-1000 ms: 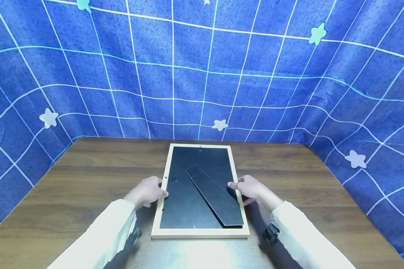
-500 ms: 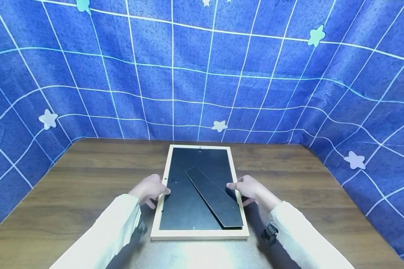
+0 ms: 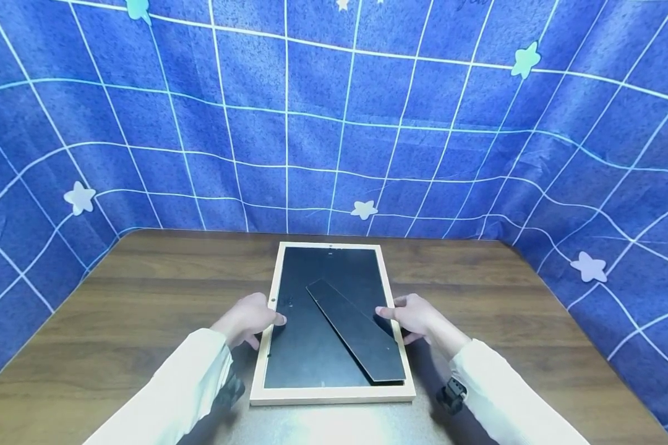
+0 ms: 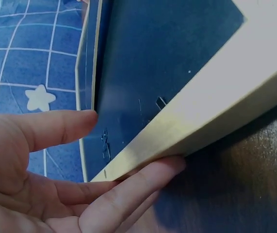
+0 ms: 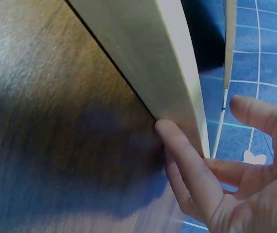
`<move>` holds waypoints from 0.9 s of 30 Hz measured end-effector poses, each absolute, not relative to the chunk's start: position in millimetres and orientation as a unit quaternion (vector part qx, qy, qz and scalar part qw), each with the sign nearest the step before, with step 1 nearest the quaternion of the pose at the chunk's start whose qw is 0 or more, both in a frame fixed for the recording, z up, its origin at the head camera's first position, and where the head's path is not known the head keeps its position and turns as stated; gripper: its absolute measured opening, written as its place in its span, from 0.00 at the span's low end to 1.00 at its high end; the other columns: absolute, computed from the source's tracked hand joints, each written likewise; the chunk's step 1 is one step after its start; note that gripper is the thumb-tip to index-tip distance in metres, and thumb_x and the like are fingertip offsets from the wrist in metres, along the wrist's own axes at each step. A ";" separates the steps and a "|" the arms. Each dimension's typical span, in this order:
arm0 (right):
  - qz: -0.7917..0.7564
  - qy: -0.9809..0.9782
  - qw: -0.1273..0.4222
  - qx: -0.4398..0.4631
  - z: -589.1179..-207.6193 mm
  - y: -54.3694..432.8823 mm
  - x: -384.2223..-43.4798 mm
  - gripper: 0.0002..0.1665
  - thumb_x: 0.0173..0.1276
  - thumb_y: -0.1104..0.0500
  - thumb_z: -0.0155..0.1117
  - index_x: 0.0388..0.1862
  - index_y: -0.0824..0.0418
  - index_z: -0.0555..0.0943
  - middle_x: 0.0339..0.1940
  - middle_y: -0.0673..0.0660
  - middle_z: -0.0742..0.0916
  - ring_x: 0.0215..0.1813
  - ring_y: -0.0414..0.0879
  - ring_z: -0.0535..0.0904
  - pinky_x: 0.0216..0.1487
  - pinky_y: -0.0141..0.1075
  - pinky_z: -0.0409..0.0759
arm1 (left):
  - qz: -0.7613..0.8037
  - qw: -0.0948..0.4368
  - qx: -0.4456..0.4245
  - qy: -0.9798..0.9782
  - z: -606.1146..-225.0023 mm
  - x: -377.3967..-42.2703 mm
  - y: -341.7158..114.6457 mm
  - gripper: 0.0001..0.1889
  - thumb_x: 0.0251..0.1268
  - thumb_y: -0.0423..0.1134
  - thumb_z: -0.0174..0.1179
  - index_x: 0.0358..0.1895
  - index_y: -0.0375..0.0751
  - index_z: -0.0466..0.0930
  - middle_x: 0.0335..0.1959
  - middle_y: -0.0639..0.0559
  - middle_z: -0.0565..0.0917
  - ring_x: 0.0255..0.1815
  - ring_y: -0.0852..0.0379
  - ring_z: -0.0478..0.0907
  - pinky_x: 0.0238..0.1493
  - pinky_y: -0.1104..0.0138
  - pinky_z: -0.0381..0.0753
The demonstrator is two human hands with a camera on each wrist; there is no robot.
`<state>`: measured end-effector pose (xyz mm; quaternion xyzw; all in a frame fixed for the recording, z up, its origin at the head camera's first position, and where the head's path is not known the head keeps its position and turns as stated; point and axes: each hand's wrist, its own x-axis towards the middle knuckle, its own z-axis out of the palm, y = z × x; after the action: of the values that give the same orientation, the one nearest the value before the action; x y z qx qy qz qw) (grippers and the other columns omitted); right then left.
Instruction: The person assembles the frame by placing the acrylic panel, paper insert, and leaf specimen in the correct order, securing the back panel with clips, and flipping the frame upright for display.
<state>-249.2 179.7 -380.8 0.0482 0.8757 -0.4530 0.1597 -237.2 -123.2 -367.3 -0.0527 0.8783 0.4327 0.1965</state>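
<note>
A picture frame [image 3: 334, 395] with pale wooden edges lies face down on the table, its black backing board [image 3: 297, 358] uppermost. A black easel stand [image 3: 356, 330] slants across the backing, its wide end near the lower right corner. My left hand [image 3: 252, 316] is at the left edge; in the left wrist view its straight fingers [image 4: 143, 187] touch the outer side and the thumb stretches over the backing. Across from it, my right hand [image 3: 417, 316] touches the right edge, fingers [image 5: 187, 165] along the outer side, thumb apart above the frame.
The brown wood-grain table [image 3: 161, 278] extends on both sides of the frame. A blue cloth [image 3: 245, 123] with white grid lines and stars hangs behind and beside it. Each wrist carries a dark device, such as the right wrist camera [image 3: 452, 395].
The picture frame has shifted slightly toward me, with both hands staying at its sides. My left hand has moved a little farther right over the frame's edge.
</note>
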 end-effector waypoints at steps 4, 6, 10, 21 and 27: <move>-0.457 0.875 0.152 0.046 -379.5 181.3 -246.4 0.36 0.72 0.52 0.66 0.69 0.75 0.71 0.61 0.73 0.80 0.57 0.60 0.82 0.38 0.47 0.88 | 0.452 0.194 -0.057 0.869 -365.3 -234.4 -122.3 0.28 0.68 0.30 0.61 0.63 0.15 0.61 0.64 0.22 0.68 0.67 0.25 0.66 0.49 0.42 0.84; -0.468 0.870 0.149 0.043 -378.5 181.1 -245.6 0.36 0.72 0.52 0.66 0.69 0.75 0.71 0.62 0.73 0.80 0.57 0.61 0.82 0.39 0.48 0.88 | 0.451 0.183 -0.055 0.872 -363.8 -233.4 -122.4 0.26 0.68 0.31 0.61 0.61 0.16 0.64 0.58 0.25 0.72 0.65 0.27 0.70 0.48 0.43 0.84; -0.494 0.856 0.144 0.041 -373.6 180.1 -243.4 0.36 0.72 0.52 0.66 0.70 0.74 0.70 0.64 0.73 0.79 0.59 0.62 0.81 0.43 0.51 0.88 | 0.438 0.156 -0.046 0.884 -358.9 -231.2 -122.1 0.16 0.69 0.33 0.60 0.48 0.22 0.70 0.37 0.38 0.73 0.48 0.39 0.79 0.45 0.44 0.85; -0.507 0.854 0.112 0.019 -349.1 185.3 -245.6 0.42 0.74 0.48 0.63 0.75 0.72 0.65 0.68 0.73 0.77 0.61 0.63 0.81 0.51 0.53 0.85 | 0.474 0.103 -0.038 0.874 -347.5 -231.8 -117.5 0.23 0.74 0.38 0.56 0.62 0.22 0.71 0.50 0.33 0.81 0.46 0.41 0.83 0.42 0.49 0.87; -0.570 0.815 0.103 0.029 -342.0 188.7 -246.3 0.45 0.74 0.48 0.64 0.81 0.66 0.58 0.75 0.71 0.69 0.75 0.63 0.66 0.62 0.56 0.78 | 0.517 0.079 -0.019 0.852 -339.6 -232.2 -114.6 0.26 0.81 0.42 0.47 0.73 0.29 0.64 0.63 0.29 0.75 0.55 0.37 0.80 0.47 0.47 0.85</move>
<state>-246.3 188.7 -342.0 0.0285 0.8146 -0.5701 0.1034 -232.2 -114.6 -339.6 -0.0185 0.8520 0.5172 0.0794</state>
